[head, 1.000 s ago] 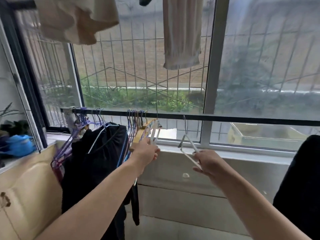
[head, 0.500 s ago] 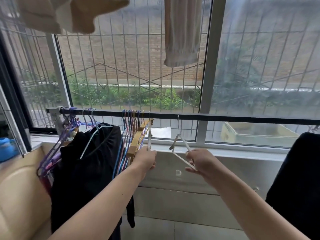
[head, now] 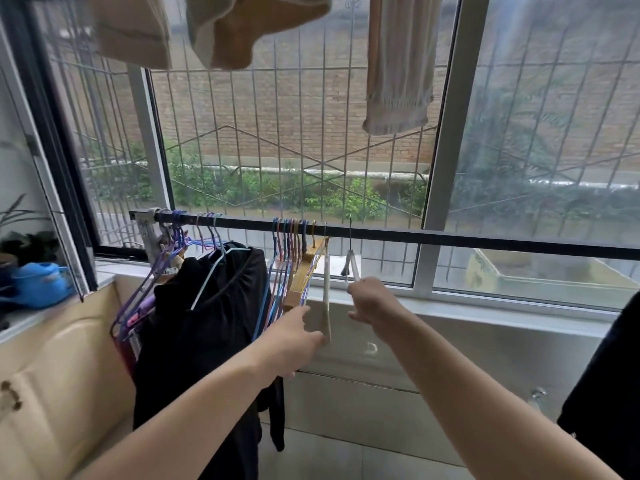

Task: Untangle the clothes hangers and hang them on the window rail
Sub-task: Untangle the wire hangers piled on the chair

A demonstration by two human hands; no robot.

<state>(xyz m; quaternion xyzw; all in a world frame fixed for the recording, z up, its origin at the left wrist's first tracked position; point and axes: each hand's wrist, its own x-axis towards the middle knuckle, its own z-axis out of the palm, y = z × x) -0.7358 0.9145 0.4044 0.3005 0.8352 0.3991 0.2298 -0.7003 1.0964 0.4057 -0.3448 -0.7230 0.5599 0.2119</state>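
over on the far left, a blue watering can (head: 41,284) sits on the ledge beside a dark potted plant (head: 24,242). moving in, the black window rail (head: 450,239) starts at its bracket and runs right across the window. first on it, a cluster of purple wire hangers (head: 152,282), splayed out low, and right beside them a black garment (head: 201,327) draped on a pale blue hanger (head: 216,271). next along the rail, a tight bunch of coloured hangers (head: 289,258), hooks packed together, with a wooden hanger (head: 304,271) on the right edge of the bunch. here's the left hand (head: 294,337), reaching up under that bunch, fingers loosely extended, its thumb side against a white hanger (head: 326,299) that hangs edge-on from the rail; whether it actually pinches it, i cannot tell. just right of that, a second white hanger (head: 352,266), hook up at the rail, and the right hand (head: 374,301) has its fingers curled round the lower part, gripping it. the two hands are near each other, apart. overhead, beige clothes (head: 221,29) and a pale ribbed garment (head: 398,64) dangle in front of the glass. far right edge, a dark cloth (head: 609,393) hangs low.
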